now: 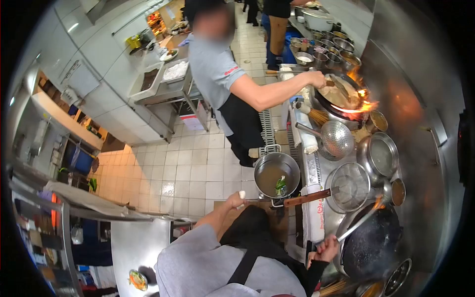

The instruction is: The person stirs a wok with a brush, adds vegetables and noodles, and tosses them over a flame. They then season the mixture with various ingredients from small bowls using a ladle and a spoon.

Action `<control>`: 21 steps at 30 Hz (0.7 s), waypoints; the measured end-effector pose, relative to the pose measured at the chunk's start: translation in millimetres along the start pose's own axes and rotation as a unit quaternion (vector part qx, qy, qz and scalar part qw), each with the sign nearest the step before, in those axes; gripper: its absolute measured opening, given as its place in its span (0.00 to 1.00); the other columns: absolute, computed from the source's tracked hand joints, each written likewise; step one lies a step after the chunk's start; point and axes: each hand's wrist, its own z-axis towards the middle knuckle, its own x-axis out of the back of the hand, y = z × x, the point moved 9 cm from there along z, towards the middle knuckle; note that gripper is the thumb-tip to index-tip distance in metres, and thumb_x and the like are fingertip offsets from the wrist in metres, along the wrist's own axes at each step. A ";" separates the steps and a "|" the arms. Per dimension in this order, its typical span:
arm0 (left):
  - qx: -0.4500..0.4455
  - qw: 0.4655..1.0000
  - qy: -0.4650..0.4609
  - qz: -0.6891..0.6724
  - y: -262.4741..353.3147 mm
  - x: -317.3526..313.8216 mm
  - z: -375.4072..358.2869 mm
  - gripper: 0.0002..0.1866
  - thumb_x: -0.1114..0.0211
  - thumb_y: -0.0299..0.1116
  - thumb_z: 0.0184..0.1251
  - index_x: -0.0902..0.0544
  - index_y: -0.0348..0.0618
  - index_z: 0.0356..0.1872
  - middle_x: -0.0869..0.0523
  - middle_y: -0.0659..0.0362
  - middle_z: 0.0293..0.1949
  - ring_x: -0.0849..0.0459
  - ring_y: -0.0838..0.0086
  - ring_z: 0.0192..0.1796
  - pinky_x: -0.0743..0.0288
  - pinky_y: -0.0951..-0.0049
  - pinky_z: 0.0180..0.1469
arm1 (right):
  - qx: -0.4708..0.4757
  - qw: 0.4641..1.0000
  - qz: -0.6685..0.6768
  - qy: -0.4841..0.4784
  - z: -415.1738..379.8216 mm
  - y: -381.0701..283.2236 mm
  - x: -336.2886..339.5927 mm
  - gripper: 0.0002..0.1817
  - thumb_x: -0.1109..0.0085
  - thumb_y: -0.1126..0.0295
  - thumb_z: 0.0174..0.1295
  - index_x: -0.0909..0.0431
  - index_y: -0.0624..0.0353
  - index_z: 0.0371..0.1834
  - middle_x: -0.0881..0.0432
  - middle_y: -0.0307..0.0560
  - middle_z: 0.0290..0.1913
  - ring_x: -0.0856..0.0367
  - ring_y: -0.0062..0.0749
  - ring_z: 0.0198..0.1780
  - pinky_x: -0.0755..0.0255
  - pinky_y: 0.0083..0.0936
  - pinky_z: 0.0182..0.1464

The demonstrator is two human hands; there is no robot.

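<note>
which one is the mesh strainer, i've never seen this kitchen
On the steel stove counter, find the black wok by the wearer's right hand. Just beyond lies the mesh strainer, wooden handle jutting past the edge. Fine wire sets it apart from the hole-punched scoop farther on.

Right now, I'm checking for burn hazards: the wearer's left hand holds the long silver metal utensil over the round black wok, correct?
No: the head view shows the right hand, not the left hand, holding the silver metal utensil over the black wok.
</note>
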 end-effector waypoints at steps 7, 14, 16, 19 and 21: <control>0.018 0.988 0.083 -0.127 -65.6 -39.9 -132.4 0.16 0.23 0.39 0.57 0.16 0.41 0.39 0.13 0.57 0.32 0.14 0.72 0.30 0.17 0.66 0.24 | -0.132 0.987 0.002 -0.088 42.1 135.6 -66.6 0.09 0.41 0.72 0.68 0.32 0.51 0.33 0.40 0.30 0.20 0.46 0.16 0.14 0.53 0.20 0.12; 0.092 0.914 0.159 -0.362 -127.7 -65.5 -252.2 0.15 0.24 0.36 0.61 0.20 0.42 0.42 0.14 0.58 0.33 0.13 0.70 0.31 0.16 0.66 0.25 | -0.256 0.911 -0.190 -0.263 14.7 162.5 -89.4 0.11 0.44 0.65 0.74 0.30 0.53 0.33 0.28 0.37 0.23 0.31 0.25 0.18 0.32 0.22 0.19; 0.083 0.890 0.172 -0.415 -140.4 -76.2 -267.1 0.16 0.25 0.36 0.62 0.21 0.43 0.43 0.15 0.58 0.33 0.13 0.71 0.31 0.16 0.66 0.25 | -0.294 0.767 -0.459 -0.339 -6.4 153.0 -82.7 0.11 0.43 0.62 0.74 0.24 0.60 0.42 0.16 0.49 0.32 0.14 0.40 0.27 0.18 0.33 0.25; 0.054 0.869 0.146 -0.469 -111.3 -79.2 -297.0 0.17 0.26 0.37 0.65 0.24 0.43 0.46 0.15 0.58 0.33 0.13 0.72 0.29 0.16 0.69 0.26 | -0.250 0.620 -0.583 -0.462 -21.7 137.0 -67.4 0.15 0.40 0.66 0.72 0.26 0.66 0.52 0.16 0.54 0.37 0.12 0.42 0.30 0.15 0.36 0.27; 0.031 0.874 0.107 -0.474 -85.7 -84.4 -298.1 0.18 0.26 0.38 0.65 0.24 0.43 0.46 0.15 0.59 0.33 0.13 0.73 0.29 0.15 0.70 0.27 | -0.163 0.605 -0.593 -0.505 -28.2 115.7 -66.9 0.18 0.42 0.69 0.72 0.27 0.71 0.58 0.16 0.53 0.37 0.12 0.37 0.30 0.17 0.31 0.26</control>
